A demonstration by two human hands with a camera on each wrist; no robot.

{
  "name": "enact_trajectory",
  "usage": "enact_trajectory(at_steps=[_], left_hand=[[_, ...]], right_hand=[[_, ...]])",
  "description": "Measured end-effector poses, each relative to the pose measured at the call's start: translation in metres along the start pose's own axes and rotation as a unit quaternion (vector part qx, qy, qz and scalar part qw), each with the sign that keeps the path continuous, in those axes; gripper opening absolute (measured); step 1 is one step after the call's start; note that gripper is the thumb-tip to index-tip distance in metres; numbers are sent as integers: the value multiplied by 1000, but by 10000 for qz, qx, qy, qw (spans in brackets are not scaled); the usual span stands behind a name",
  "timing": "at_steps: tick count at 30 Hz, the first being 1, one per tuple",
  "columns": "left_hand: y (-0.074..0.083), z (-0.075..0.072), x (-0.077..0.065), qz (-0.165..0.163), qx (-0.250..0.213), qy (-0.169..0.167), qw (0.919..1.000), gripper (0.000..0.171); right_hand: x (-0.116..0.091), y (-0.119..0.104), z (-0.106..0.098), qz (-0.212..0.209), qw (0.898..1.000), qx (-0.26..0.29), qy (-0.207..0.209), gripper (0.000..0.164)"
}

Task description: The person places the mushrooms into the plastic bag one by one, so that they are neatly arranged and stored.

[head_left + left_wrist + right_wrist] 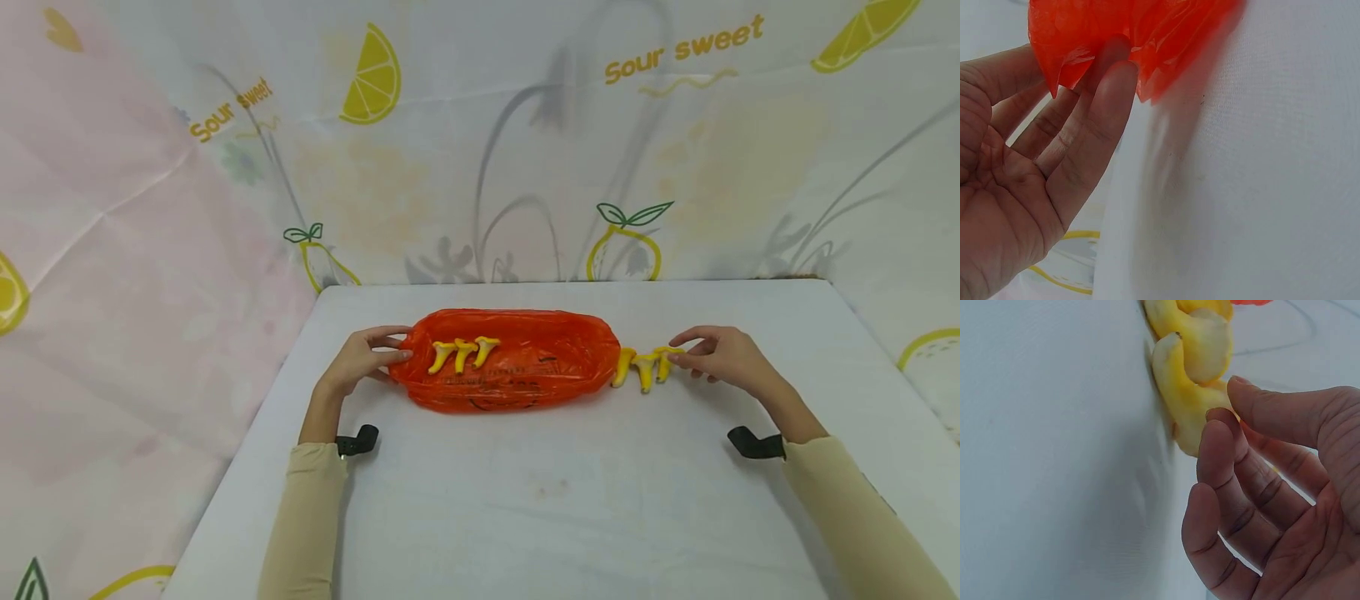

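Note:
A red plastic bag point(555, 350) lies spread on the table with its opening facing up. Inside its left part are three yellow chanterelle mushrooms point(462, 353). My left hand point(360, 360) grips the bag's left end between thumb and fingers; the crumpled red edge point(1079, 37) shows there in the left wrist view. Three more chanterelles stand in a row at the bag's right end, the middle one point(645, 371) slightly nearer me. At the rightmost chanterelle point(1179, 394), my right hand point(720, 357) pinches the cap's edge between thumb and forefinger.
A white cloth covers the table point(570, 500). Behind it hangs a curtain point(465, 167) printed with lemons and lettering. Black wrist cameras point(365, 439) sit on both forearms, above beige sleeves.

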State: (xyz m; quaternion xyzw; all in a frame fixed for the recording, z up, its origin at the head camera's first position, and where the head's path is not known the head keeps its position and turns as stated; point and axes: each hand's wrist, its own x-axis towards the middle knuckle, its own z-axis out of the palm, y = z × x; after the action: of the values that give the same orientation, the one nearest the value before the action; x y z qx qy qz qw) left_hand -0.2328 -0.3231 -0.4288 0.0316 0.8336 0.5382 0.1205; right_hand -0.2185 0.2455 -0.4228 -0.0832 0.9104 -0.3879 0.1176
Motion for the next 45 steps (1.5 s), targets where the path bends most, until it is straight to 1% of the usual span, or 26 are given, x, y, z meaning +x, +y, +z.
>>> enact_trajectory(at_steps=[4, 7, 15, 24, 31, 36, 45], left_hand=[[1, 0, 0, -25, -8, 2, 10000, 51], [0, 0, -1, -17, 1, 66, 10000, 50], [0, 3, -3, -76, -9, 114, 9999, 51], [1, 1, -1, -3, 2, 73, 10000, 51], [2, 1, -2, -85, 17, 106, 9999, 49], [1, 0, -2, -23, -12, 99, 9999, 49], [2, 0, -3, -13, -5, 77, 10000, 51]], right_hand=[[-1, 4, 0, -72, 10000, 39, 52, 34], [-1, 6, 1, -96, 9999, 18, 63, 31], [0, 10, 2, -65, 10000, -58, -31, 32], [-5, 8, -4, -121, 9999, -49, 67, 36], [-12, 1, -13, -174, 9997, 71, 146, 39], [-14, -7, -20, -270, 9991, 179, 286, 38], [-12, -29, -19, -323, 9984, 299, 356, 41]])
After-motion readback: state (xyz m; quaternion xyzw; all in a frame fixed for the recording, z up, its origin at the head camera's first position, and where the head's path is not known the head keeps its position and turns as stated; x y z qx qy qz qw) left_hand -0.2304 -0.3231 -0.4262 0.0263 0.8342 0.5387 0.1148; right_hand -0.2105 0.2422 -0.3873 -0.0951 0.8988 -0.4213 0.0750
